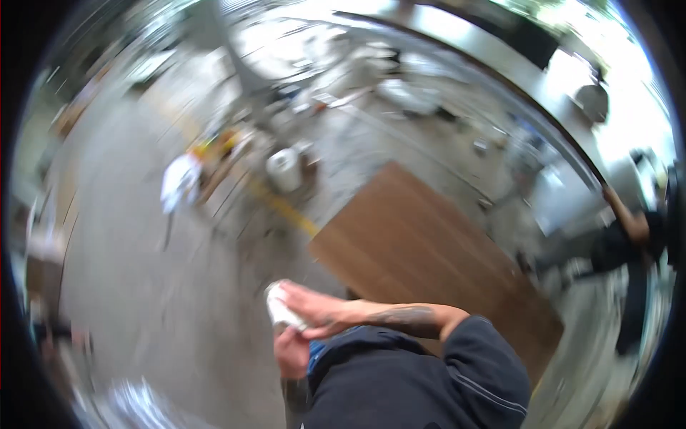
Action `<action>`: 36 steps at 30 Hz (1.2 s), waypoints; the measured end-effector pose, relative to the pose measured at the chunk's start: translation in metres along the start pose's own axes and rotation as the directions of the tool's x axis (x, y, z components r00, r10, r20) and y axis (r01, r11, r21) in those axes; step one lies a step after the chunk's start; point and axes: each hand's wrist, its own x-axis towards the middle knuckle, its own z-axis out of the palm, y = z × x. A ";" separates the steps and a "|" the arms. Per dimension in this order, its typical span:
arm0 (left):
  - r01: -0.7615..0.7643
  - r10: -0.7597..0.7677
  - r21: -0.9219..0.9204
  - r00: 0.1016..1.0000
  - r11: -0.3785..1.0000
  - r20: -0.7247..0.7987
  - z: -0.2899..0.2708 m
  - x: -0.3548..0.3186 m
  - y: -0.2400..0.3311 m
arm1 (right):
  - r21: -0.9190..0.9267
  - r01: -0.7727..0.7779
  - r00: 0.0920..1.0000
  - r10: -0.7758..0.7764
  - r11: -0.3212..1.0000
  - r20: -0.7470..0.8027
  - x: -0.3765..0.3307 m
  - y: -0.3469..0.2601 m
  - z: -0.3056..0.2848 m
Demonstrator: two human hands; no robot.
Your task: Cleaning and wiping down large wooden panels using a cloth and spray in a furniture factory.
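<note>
Apparently soft and somewhat crumpled, a white bundle (pixel 278 309) sits between the person's two hands, in front of the body and near the lower middle of the view. The right hand (pixel 314 307) lies across it from the right, its fingers stretched along the upper part, while the left hand (pixel 289 352) grips it from below with the fingertips close to the right palm. Both hands are therefore occupied by the same thing; blur hides exactly how each finger is bent, and what the bundle is made of cannot be told.

The person wears a dark shirt (pixel 400 379) with pale stitching on the right sleeve. To the right of the bundle and beyond the right forearm spreads a large brown board (pixel 421 236) with a wood-like surface. Grey floor (pixel 136 236) shows on the left, crossed by a yellow line (pixel 286 212) near a white cylinder (pixel 284 170). At the far right, a co-worker (pixel 632 229) in dark clothing has an arm reaching to the edge of a long table (pixel 457 39).
</note>
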 end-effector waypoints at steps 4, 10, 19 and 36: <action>0.072 -0.089 0.089 0.976 0.993 0.198 -0.001 0.084 0.084 | 0.057 -0.239 0.966 0.243 0.969 -0.085 0.080 0.024 0.001; 0.337 -0.399 0.218 0.820 0.916 0.411 0.049 0.204 0.160 | 0.389 -0.287 0.710 0.467 0.875 -0.527 0.145 0.053 -0.036; 0.343 -0.565 0.462 0.632 0.818 0.530 0.084 0.332 0.172 | 0.849 0.264 0.085 0.866 0.457 -0.493 0.186 0.177 -0.068; -0.031 0.224 0.890 0.971 0.455 -0.081 -0.078 0.646 0.325 | 0.501 -0.589 -0.004 0.618 0.634 -0.786 0.227 0.266 -0.168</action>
